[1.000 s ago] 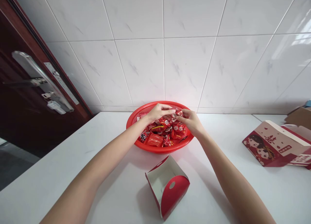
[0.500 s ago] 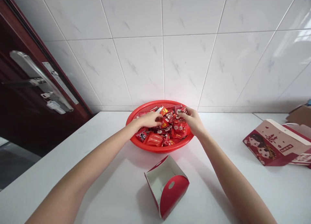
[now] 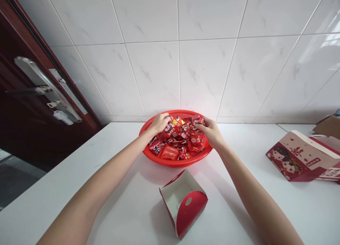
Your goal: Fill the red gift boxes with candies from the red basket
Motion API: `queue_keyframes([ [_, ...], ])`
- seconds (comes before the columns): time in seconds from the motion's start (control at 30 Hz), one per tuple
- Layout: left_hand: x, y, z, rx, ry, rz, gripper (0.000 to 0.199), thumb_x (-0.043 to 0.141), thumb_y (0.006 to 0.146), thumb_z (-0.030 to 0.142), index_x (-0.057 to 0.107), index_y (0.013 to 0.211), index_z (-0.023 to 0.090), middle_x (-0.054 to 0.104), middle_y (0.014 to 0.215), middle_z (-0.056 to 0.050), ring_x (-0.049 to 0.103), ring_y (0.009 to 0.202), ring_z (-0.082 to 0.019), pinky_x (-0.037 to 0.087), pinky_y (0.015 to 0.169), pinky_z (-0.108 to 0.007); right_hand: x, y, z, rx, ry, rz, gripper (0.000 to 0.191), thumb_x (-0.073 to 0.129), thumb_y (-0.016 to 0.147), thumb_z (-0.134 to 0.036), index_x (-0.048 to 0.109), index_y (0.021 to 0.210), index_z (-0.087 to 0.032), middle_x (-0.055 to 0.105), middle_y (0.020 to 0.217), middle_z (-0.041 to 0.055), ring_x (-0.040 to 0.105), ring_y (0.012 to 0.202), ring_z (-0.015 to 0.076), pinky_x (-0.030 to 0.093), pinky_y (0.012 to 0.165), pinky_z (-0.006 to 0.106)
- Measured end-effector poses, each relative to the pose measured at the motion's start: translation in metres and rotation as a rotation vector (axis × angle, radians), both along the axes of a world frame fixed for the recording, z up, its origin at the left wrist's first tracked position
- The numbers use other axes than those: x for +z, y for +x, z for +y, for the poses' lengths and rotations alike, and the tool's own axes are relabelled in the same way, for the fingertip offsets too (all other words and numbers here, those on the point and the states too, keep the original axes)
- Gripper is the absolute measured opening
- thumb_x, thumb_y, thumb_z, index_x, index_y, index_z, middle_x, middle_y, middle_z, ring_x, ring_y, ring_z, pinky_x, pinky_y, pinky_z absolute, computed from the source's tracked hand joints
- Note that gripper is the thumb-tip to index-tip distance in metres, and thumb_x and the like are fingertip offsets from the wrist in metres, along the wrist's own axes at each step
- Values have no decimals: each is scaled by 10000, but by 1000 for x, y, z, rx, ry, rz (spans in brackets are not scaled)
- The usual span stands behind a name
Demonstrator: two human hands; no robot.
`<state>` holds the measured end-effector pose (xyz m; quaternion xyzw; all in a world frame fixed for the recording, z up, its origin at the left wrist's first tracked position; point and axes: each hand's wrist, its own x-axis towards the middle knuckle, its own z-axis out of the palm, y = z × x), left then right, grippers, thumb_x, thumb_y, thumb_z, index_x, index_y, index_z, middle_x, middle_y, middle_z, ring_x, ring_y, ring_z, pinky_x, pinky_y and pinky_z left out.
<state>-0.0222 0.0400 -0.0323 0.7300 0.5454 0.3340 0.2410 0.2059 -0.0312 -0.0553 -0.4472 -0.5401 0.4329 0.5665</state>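
1. Right hand point(image 3: 214, 133) pinches a packet point(image 3: 197, 120) over the basket point(image 3: 176, 163); grip lightly.
2. Left hand point(image 3: 159, 123) curls at the LOVE packet point(image 3: 168, 130) in the basket, grip unclear; pinch its edge only.
3. Mind the open box point(image 3: 192, 211) on the table point(image 3: 127, 216).

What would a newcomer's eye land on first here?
Probably the red basket of shiny packets at centre, by the tiled wall, the left hand at its left side, the right hand holding a packet at its right. Next, the open box in front, then the printed box far right and the dark door at left.
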Motion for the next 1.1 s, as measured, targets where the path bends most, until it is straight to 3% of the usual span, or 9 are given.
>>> queue_keyframes([
  [0.13, -1, -7, 3, 178, 31, 29, 211, 538, 776, 347, 483, 598, 246, 517, 557, 1, 547, 713, -234, 335, 636, -312, 0, 0, 0, -1, 2, -7, 277, 710, 697, -389, 664, 900, -206, 717, 883, 33, 668, 849, 234, 564, 735, 369],
  [0.5, -6, -11, 12, 230, -67, 4, 147, 532, 713, 285, 509, 583, 220, 601, 615, -10, 573, 680, -212, 400, 610, -295, -1, 0, 0, 3, 2, -9, 291, 703, 678, -370, 666, 910, -198, 718, 881, 36, 667, 845, 234, 568, 731, 366],
  [0.67, -8, -12, 14, 324, -24, 41, 127, 476, 802, 233, 589, 748, 211, 649, 700, -17, 621, 693, -217, 440, 623, -292, -4, 1, 3, 3, 24, -32, 296, 718, 691, -393, 670, 918, -209, 726, 888, 38, 675, 864, 241, 568, 715, 352],
  [0.77, -8, -12, 13, 342, 33, 95, 154, 498, 836, 203, 641, 891, 210, 704, 805, -42, 673, 797, -251, 498, 722, -320, -5, 1, 3, 12, 26, -29, 298, 723, 692, -397, 673, 920, -211, 727, 890, 42, 673, 863, 244, 565, 703, 350],
  [0.87, -5, -9, 8, 287, 125, 150, 294, 560, 810, 133, 672, 1075, 194, 739, 1059, -102, 683, 1033, -291, 516, 917, -370, -4, 0, 2, 9, 24, -17, 298, 716, 683, -392, 676, 911, -205, 722, 896, 47, 664, 852, 243, 563, 707, 360],
  [0.97, 1, -3, 0, 187, 240, 184, 404, 554, 795, 76, 683, 1164, 177, 688, 1270, -123, 617, 1226, -282, 457, 1082, -384, -4, -1, 2, 1, 21, -11, 303, 714, 672, -394, 675, 901, -201, 712, 873, 42, 658, 836, 238, 560, 712, 364],
  [1.03, 3, 1, -6, 52, 263, 210, 331, 553, 797, 83, 738, 1049, 190, 729, 1199, -84, 647, 1177, -253, 481, 1059, -350, -4, -1, 2, 0, 24, -14, 297, 715, 671, -396, 671, 893, -203, 704, 851, 36, 658, 828, 236, 558, 712, 363],
  [1.1, 3, 5, -11, -195, 168, 290, 262, 572, 796, 111, 771, 939, 205, 778, 1065, -43, 698, 1051, -222, 520, 965, -303, -4, -1, 2, 3, 32, -22, 283, 714, 676, -398, 665, 880, -207, 700, 835, 31, 659, 822, 235, 556, 713, 363],
])
